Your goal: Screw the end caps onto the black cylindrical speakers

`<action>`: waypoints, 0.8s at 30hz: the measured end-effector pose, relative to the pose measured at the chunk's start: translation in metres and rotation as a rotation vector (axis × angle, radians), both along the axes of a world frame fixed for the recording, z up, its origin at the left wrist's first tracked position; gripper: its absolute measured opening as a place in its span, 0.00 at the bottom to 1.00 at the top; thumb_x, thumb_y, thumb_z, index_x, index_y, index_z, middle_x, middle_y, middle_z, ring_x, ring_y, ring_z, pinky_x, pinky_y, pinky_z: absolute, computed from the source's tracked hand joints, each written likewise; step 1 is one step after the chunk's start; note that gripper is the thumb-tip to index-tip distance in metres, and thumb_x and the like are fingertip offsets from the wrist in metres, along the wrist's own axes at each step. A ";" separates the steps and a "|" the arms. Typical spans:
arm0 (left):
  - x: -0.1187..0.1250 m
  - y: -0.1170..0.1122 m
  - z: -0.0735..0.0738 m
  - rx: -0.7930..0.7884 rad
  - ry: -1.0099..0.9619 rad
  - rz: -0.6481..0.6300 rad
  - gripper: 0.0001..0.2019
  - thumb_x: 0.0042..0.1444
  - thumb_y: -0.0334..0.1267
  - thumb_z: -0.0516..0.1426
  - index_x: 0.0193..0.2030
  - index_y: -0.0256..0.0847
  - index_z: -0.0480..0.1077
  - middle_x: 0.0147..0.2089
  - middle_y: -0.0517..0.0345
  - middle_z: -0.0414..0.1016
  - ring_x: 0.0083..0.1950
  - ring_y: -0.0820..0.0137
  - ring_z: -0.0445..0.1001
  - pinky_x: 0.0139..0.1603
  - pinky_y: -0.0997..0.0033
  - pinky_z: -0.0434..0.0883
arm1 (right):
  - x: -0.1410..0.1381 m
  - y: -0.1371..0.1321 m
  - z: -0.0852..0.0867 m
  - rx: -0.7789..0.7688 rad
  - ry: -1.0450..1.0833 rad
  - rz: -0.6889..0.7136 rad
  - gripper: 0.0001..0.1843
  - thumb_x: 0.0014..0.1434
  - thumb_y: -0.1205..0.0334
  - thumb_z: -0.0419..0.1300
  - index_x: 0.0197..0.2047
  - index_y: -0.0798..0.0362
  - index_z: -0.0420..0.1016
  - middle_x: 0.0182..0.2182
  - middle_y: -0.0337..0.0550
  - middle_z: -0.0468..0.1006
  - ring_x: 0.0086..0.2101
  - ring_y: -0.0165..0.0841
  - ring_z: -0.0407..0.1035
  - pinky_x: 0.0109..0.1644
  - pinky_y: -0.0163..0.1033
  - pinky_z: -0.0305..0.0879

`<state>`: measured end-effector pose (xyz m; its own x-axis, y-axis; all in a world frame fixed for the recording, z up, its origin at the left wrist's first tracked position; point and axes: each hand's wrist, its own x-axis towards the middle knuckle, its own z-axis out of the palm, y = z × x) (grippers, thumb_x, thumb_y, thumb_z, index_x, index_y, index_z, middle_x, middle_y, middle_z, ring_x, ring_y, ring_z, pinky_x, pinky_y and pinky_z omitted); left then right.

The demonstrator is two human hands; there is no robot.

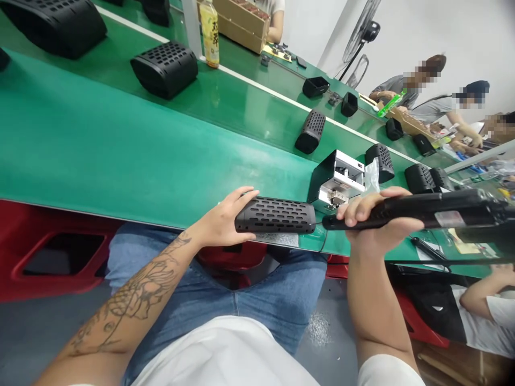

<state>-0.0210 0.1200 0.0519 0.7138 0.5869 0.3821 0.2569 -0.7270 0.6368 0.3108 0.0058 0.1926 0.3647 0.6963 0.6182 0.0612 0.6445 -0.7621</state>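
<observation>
A black perforated housing (277,214) lies on its side near the front edge of the green table. My left hand (221,221) grips its left end, thumb on the near side and fingers on the far side. In my right hand (376,228) is a black electric screwdriver (438,209), held level with its fingers wrapped round the body. Its thin bit points left and reaches the housing's right end; whether it sits in a screw there I cannot tell. Just behind stands a silver and black screw feeder (338,179).
Several more black housings, one of them (164,69) at the back left, stand along the green table (120,145). A yellow drink bottle (210,35) stands beside a metal post. Another screwdriver (430,252) lies at the right. Co-workers sit across the table and to my right.
</observation>
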 end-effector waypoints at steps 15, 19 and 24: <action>0.007 0.003 -0.038 -0.046 -0.265 -0.055 0.53 0.61 0.51 0.79 0.87 0.52 0.60 0.82 0.34 0.66 0.84 0.37 0.72 0.85 0.31 0.74 | -0.087 0.021 -0.015 -0.135 0.038 0.307 0.28 0.60 0.34 0.83 0.39 0.45 0.77 0.19 0.27 0.76 0.15 0.30 0.68 0.24 0.38 0.78; 0.007 0.005 -0.037 -0.041 -0.235 -0.044 0.52 0.61 0.56 0.79 0.85 0.50 0.62 0.80 0.34 0.68 0.81 0.37 0.74 0.82 0.31 0.77 | -0.090 0.021 -0.016 -0.133 0.003 0.386 0.25 0.62 0.39 0.83 0.38 0.45 0.77 0.19 0.27 0.76 0.15 0.28 0.68 0.24 0.36 0.76; 0.006 0.007 -0.036 -0.043 -0.185 -0.027 0.52 0.60 0.62 0.78 0.83 0.48 0.63 0.78 0.33 0.70 0.80 0.36 0.74 0.80 0.30 0.78 | -0.091 0.022 -0.018 -0.107 -0.043 0.505 0.22 0.64 0.43 0.82 0.38 0.45 0.78 0.19 0.27 0.76 0.15 0.27 0.67 0.24 0.34 0.72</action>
